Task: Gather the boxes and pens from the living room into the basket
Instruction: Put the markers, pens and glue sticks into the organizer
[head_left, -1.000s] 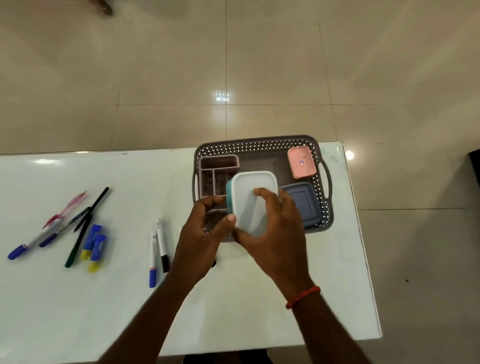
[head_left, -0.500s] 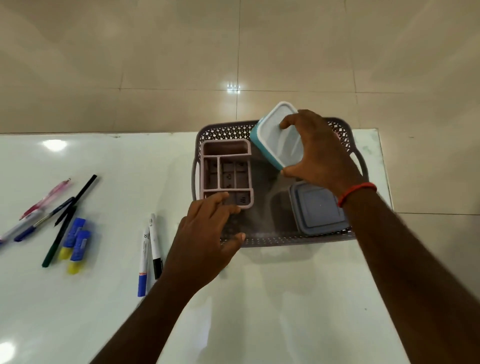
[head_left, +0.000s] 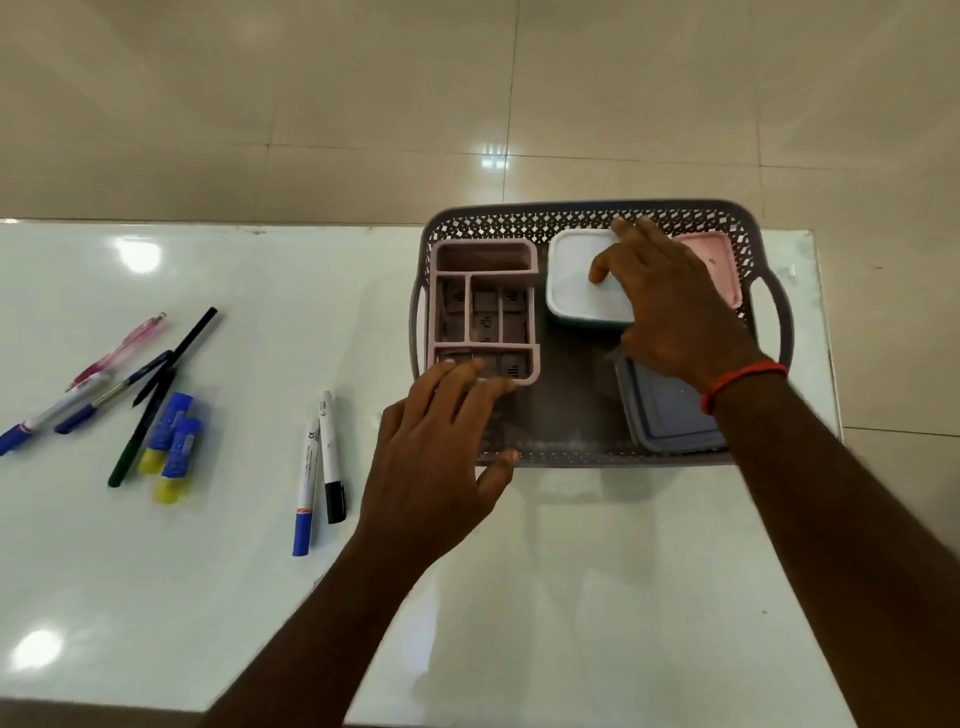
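White-lidded box (head_left: 571, 291) at basket (head_left: 493, 224) twelve o'clock, under right hand (head_left: 675, 312), fingers spread flat. Left hand (head_left: 431, 467) slack, empty, seven o'clock corner.

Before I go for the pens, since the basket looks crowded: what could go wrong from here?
1. The box under the right hand sits close to the pink box, and the hand hides that side; it may be resting crooked on it.
2. The basket stands near the table's right edge; a push from the left hand at its near rim could slide it over.
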